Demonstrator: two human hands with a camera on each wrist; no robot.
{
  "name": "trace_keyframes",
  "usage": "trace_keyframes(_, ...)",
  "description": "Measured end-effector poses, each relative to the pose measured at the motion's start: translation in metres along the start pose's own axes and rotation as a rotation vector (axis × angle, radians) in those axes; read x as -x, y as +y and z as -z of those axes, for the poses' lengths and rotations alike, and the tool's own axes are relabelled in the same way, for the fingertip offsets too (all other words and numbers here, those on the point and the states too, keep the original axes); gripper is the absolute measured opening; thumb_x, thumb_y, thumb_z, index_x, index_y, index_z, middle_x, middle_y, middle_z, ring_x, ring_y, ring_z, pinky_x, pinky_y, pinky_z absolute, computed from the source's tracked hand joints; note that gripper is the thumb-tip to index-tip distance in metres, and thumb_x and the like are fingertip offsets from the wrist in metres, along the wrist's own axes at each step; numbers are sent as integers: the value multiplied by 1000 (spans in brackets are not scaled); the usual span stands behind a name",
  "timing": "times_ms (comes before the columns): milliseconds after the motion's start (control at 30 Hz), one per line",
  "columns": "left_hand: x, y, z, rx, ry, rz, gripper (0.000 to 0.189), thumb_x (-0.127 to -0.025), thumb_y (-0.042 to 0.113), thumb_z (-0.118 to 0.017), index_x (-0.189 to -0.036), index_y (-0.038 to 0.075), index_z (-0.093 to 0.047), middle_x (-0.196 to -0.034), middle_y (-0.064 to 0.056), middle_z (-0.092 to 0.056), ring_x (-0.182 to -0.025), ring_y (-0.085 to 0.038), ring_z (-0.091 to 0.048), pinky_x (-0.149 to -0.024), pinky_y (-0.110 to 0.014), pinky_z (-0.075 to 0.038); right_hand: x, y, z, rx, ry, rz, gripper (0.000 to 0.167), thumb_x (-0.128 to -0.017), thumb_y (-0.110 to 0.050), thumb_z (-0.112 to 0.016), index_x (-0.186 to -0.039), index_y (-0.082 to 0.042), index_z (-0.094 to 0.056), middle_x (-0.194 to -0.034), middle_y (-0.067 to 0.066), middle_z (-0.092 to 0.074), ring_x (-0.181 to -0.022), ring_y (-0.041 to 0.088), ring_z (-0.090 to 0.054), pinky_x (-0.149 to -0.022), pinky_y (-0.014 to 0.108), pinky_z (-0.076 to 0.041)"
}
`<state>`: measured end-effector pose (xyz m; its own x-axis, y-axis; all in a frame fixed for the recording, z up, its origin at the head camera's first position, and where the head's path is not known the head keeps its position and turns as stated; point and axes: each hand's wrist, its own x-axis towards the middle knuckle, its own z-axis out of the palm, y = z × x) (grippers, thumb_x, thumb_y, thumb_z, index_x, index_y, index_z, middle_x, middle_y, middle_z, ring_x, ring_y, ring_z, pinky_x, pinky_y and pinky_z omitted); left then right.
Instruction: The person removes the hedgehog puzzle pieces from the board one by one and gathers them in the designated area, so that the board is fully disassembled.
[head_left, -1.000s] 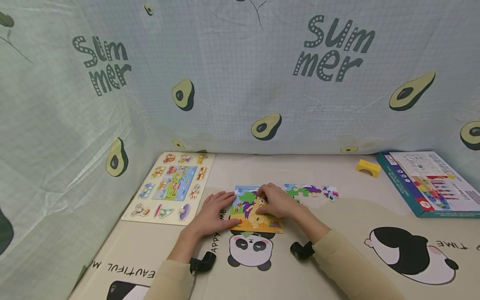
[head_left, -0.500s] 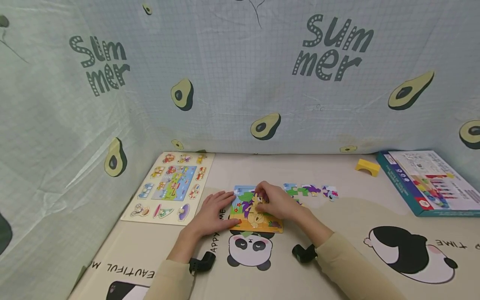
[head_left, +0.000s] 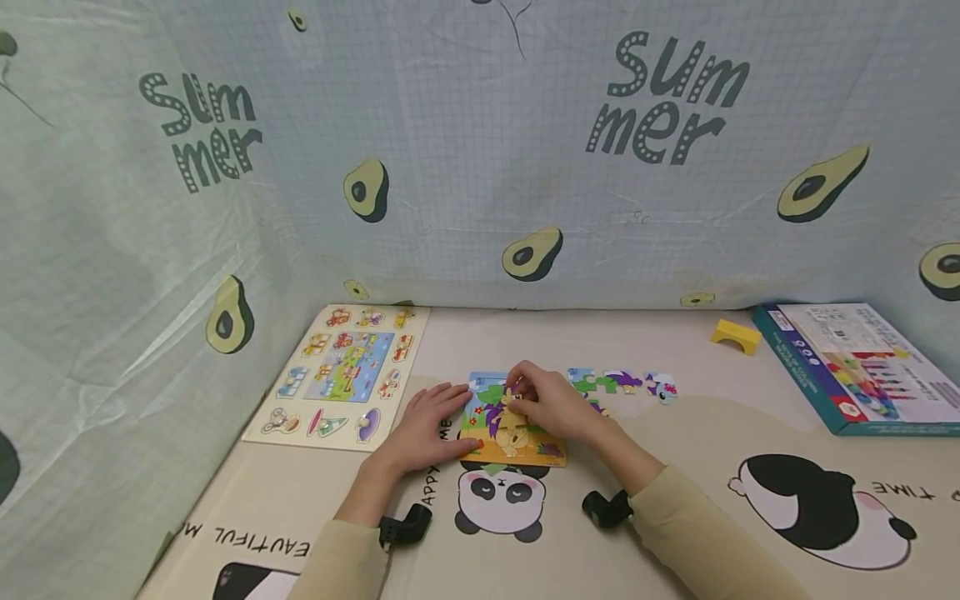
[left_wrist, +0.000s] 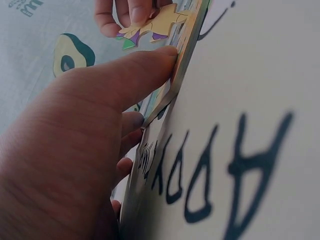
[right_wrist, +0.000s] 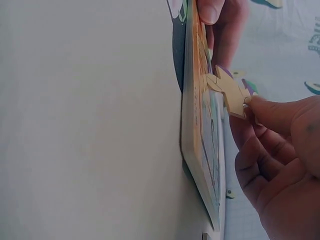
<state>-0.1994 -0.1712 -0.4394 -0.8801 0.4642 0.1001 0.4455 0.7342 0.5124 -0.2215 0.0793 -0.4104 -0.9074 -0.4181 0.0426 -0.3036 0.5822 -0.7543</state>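
Observation:
A colourful jigsaw board (head_left: 474, 421) with a cartoon animal picture lies before me on the printed cloth. Along its left side rests my left hand (head_left: 426, 427), fingers spread, its thumb on the board's front left corner. My right hand (head_left: 557, 403) is over the board's upper right part and pinches a yellow puzzle piece (right_wrist: 233, 96) between thumb and fingers. That piece tilts up from the board in both wrist views, its lower end close to the board's surface. The right fingers partly hide the picture in the head view.
Several loose puzzle pieces (head_left: 622, 381) lie just right of the board. A peg puzzle board (head_left: 300, 392) is at the left, and a yellow arch block (head_left: 737, 336) stands far right near a boxed set (head_left: 873, 367). A patterned cloth wall (head_left: 450, 150) rises behind.
My right hand has shifted slightly left and away from me over the board with the puzzle piece. The left hand stays in place.

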Motion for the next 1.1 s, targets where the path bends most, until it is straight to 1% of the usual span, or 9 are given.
trace_keyframes(233,0,0,0,-3,-2,3,80,-85,53,-72,-149,9,-51,-156,-7,-44,-148,-32,-26,-120,-57,-9,1,3,3,-55,14,36,21,-97,-9,-69,-115,-14,-59,-91,-1,-60,-79,17,-56,-70,27,-51)
trace_keyframes(333,0,1,0,-3,-4,7,81,-85,54,-72,-150,10,-51,-156,-6,-43,-149,-32,-25,-120,-56,-9,3,4,6,-75,26,46,21,-97,-9,-69,-115,-13,-58,-94,0,-61,-81,17,-57,-72,28,-52)
trace_keyframes(433,0,0,0,-7,-5,7,81,-85,54,-72,-150,10,-51,-156,-6,-43,-149,-32,-25,-120,-56,-9,6,6,12,-88,36,37,22,-97,-10,-69,-116,-12,-59,-96,0,-62,-84,18,-58,-74,30,-53)
trace_keyframes(633,0,0,-1,-10,-7,3,80,-85,52,-72,-150,10,-51,-156,-7,-43,-149,-32,-25,-120,-56,-9,14,15,26,-94,63,37,24,-95,-9,-70,-116,-9,-58,-97,2,-63,-84,19,-60,-76,31,-54)
trace_keyframes(800,1,1,0,-7,-5,0,80,-85,52,-72,-149,10,-51,-156,-7,-43,-149,-32,-25,-120,-56,-9,22,26,42,-90,88,36,25,-94,-7,-70,-116,-6,-58,-97,4,-63,-83,19,-61,-74,31,-54)
trace_keyframes(1000,1,2,0,-9,-3,3,81,-85,53,-72,-150,10,-51,-156,-6,-43,-149,-32,-25,-120,-56,-9,35,43,62,-73,88,20,25,-95,-6,-69,-117,-2,-58,-97,5,-64,-84,19,-63,-72,30,-55)
trace_keyframes(1100,1,1,0,-10,-3,3,81,-85,53,-72,-150,10,-51,-156,-6,-43,-149,-32,-25,-120,-56,-9,41,51,69,-70,86,15,25,-95,-5,-69,-116,0,-57,-95,5,-65,-83,20,-64,-69,29,-55)
